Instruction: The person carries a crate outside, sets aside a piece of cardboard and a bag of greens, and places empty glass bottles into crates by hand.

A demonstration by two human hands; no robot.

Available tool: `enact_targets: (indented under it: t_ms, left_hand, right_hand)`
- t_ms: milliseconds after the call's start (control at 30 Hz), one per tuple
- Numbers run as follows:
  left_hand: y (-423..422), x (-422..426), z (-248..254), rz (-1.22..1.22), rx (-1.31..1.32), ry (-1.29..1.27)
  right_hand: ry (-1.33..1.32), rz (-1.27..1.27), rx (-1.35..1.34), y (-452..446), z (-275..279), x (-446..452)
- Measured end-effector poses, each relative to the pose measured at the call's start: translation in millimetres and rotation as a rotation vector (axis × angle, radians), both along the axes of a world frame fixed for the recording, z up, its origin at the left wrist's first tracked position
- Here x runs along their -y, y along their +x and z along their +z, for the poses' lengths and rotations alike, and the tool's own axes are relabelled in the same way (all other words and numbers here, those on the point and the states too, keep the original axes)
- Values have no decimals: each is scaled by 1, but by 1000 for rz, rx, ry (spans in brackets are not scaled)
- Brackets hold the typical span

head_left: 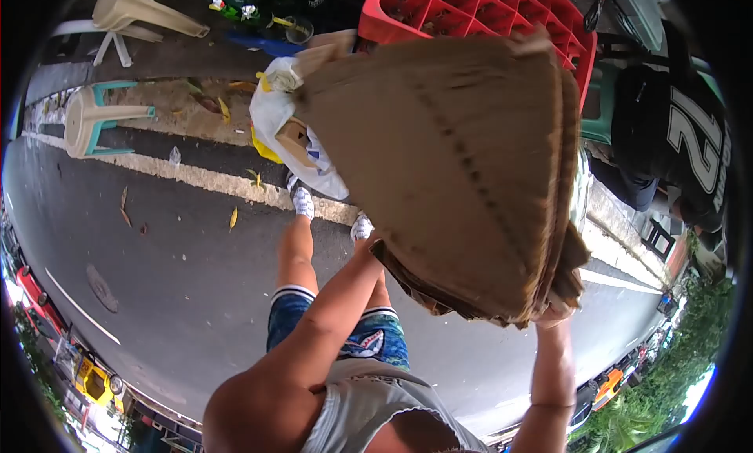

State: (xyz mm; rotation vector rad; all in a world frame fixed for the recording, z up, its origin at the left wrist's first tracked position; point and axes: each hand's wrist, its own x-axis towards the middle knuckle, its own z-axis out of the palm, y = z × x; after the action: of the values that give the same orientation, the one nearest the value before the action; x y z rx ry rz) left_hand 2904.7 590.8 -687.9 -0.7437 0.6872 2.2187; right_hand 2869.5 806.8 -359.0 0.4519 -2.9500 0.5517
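Observation:
A thick stack of flattened cardboard (455, 163) is lifted in front of me, tilted, its brown face marked with a row of dark spots. My left hand (375, 249) is at the stack's lower left edge; its fingers are hidden behind the cardboard. At the lower right corner, my right hand (555, 312) is closed round the crumpled edges of the layers. Just beyond the stack's left side lies a white plastic bag (274, 116) with pieces of cardboard in it.
A red divided crate (416, 6) stands beyond the cardboard. On the left are a beige-and-teal stool (82, 122) and a beige plastic chair (129, 6). A person in a black number 12 shirt (667, 123) sits on the right. A curb (212, 177) crosses by my feet.

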Motion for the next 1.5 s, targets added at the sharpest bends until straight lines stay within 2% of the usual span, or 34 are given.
enact_targets:
  t_ms: [33, 100, 200, 300, 367, 433, 500, 567, 600, 667, 700, 733, 767, 800, 833, 867, 900, 933, 967, 1000, 1033, 1100, 1133, 1200, 1267, 1400, 1433, 1500]
  left_hand:
    - [-2, 3, -5, 17, 12, 2]
    - [-12, 2, -18, 61, 33, 18]
    - [-31, 2, -32, 105, 48, 40]
    - [-50, 1, -40, 122, 57, 43]
    - [-59, 1, -46, 131, 61, 38]
    - [-67, 1, -45, 135, 69, 36]
    - [-69, 3, -31, 140, 120, 74]
    - [-76, 13, 10, 161, 245, 165]
    - [-71, 24, 23, -30, 402, -121]
    - [-85, 82, 87, -555, 108, -490]
    - [-75, 129, 65, -791, -174, -794]
    - [-108, 161, 122, -904, -288, -1219]
    - [-112, 207, 100, -789, -335, -1476]
    - [-154, 226, 135, -575, -291, -1579]
    - [-183, 253, 124, -358, -698, -1666]
    - [-218, 256, 126, -275, -956, -1637]
    - [-259, 254, 124, -318, -1340, -1592]
    - [-294, 238, 128, -412, -1617, -1551]
    - [-324, 217, 124, -458, -1808, -1447]
    - [-349, 197, 107, -542, -1887, -1321]
    - [-370, 180, 91, -718, -1834, -1183]
    - [-378, 158, 89, -1215, -1361, -1143]
    - [-375, 167, 81, -1219, -1344, -1157]
    - [-374, 176, 65, -1300, -1562, -1370]
    - [-363, 219, 55, -1182, -1687, -1473]
    - [-314, 316, 49, -809, -1686, -1598]
    - [-305, 322, 46, -812, -1704, -1590]
    - [-291, 328, 42, -724, -1676, -1723]
  right_hand:
    - [18, 44, 23, -20, 6, 9]
    - [-108, 294, 11, -70, 11, 28]
    - [-35, 467, 4, -113, -56, 16]
    - [3, 459, 59, -150, -129, 9]
    - [53, 453, 127, -141, -166, -20]
    - [101, 463, 208, -139, -171, -26]
    - [77, 307, 166, -133, -166, -20]
    - [-74, 200, 210, -129, -176, -24]
    - [-77, 139, 274, -128, -171, -20]
    - [-100, 111, 338, -131, -161, -9]
    - [-106, 111, 298, -130, -159, -6]
    - [-112, 109, 265, -127, -159, -5]
    - [-130, 128, 271, -125, -163, -6]
    - [-146, 190, 209, -124, -170, -11]
    - [-162, 254, 150, -121, -178, -15]
    - [-162, 269, 81, -116, -186, -20]
    - [-176, 201, 81, -118, -178, -13]
    - [-220, 166, 90, -112, -191, -17]
    - [-261, 134, 107, -105, -206, -31]
    - [-256, 149, 162, -100, -215, -44]
    - [-249, 166, 213, -95, -223, -59]
    - [-312, 29, 249, -76, -243, -81]
    - [-348, -40, 264, -66, -254, -92]
    - [-275, -105, 251, -55, -255, -91]
    - [-163, -112, 217, -43, -255, -98]
    - [122, 49, 41, -46, -244, -74]
    - [170, 85, -6, -48, -240, -64]
    - [-263, -324, 324, -50, -235, -48]
